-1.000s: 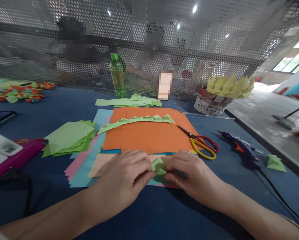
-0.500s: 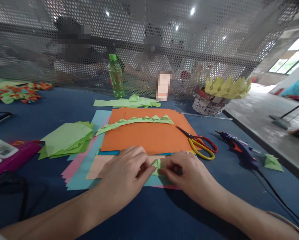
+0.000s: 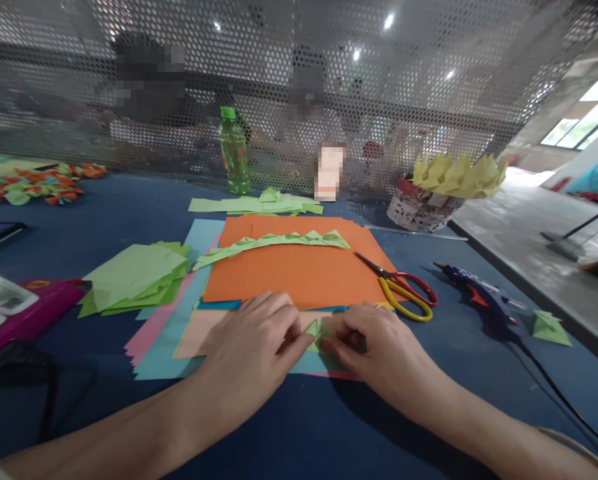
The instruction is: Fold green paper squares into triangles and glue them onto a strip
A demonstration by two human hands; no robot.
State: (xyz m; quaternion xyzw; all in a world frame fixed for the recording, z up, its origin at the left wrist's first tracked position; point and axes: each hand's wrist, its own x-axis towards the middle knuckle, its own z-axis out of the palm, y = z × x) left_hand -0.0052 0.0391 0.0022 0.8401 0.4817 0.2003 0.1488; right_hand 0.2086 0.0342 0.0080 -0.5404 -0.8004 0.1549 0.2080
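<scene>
Both pinched: left hand [image 3: 251, 350] & right hand [image 3: 376, 350] on small, prob. creased green paper piece [image 3: 319, 329].

Both forearms [image 3: 129, 427] are bare, as are the left grip [image 3: 249, 350] and right grip [image 3: 373, 347]. A thin ring [image 3: 377, 307] circles one right finger. A pale sleeve edge [image 3: 561, 435] crosses the right arm.

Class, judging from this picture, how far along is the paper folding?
Done: a strip of folded green pieces lies on the orange sheet. In hand: left hand and right hand pinch one small green piece. Left: a stack of flat green squares, seemingly unfolded.
</scene>
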